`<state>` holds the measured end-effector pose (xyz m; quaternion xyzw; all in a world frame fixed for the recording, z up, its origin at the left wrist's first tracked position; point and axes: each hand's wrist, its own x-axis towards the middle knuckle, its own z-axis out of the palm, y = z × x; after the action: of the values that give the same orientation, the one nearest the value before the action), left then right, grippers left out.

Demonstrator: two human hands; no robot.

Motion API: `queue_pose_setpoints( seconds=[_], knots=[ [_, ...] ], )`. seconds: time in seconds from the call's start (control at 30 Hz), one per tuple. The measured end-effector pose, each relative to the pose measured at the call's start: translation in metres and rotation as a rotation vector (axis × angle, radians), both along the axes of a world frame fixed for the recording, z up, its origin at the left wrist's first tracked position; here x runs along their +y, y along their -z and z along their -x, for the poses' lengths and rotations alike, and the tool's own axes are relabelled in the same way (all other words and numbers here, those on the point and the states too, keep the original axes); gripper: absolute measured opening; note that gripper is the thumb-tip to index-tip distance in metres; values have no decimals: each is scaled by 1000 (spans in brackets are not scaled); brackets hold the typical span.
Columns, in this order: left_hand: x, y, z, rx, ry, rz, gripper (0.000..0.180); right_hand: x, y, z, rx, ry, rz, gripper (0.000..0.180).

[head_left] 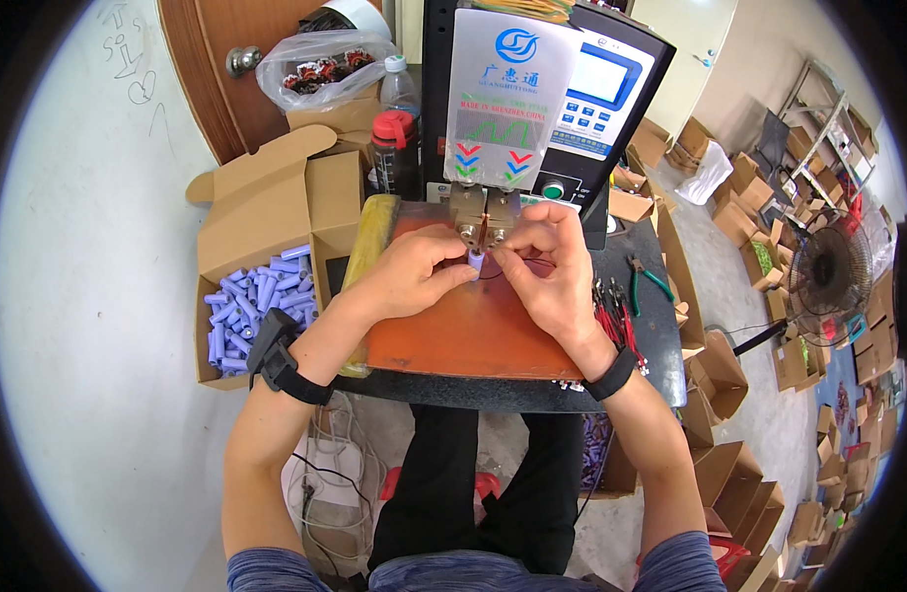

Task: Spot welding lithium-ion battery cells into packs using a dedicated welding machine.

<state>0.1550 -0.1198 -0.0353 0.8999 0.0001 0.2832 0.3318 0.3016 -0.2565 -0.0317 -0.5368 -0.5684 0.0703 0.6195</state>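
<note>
Fingers point(457, 259) of the left hand point(414, 271) pinched a small lilac battery cell point(476, 261), upright under the copper electrodes point(485, 229) of the spot welder point(532, 99). Right hand point(550, 271) fingers closed on the same cell and a thin wire point(527, 264). Beneath: orange mat point(473, 331) on the dark surface point(493, 393). Left: cardboard box point(266, 212) heaped with like cells point(256, 306), apparently unprocessed. Right: red-sleeved leads point(619, 321), green-handled pliers point(649, 279). Judged: work mid-run, many cells left.
</note>
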Motion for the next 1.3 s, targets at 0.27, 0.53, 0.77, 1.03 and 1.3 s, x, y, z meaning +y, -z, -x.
queue_pose_setpoints(
  seconds=[0.27,0.53,0.77,1.03,1.3],
  knots=[
    [2,0,0,7,1,-47,18,0,-1,-3,12,-19,-17,41],
    [7,0,4,31,30,606,28,-2,-6,-1,-298,113,226,18],
    [5,-12,6,41,25,755,30,-1,-4,0,-410,58,171,12],
    [7,-9,7,37,-57,672,23,3,-4,-4,-605,327,-22,5],
    [-2,-3,7,20,-57,350,12,0,-5,-4,-42,266,161,9]
  ],
)
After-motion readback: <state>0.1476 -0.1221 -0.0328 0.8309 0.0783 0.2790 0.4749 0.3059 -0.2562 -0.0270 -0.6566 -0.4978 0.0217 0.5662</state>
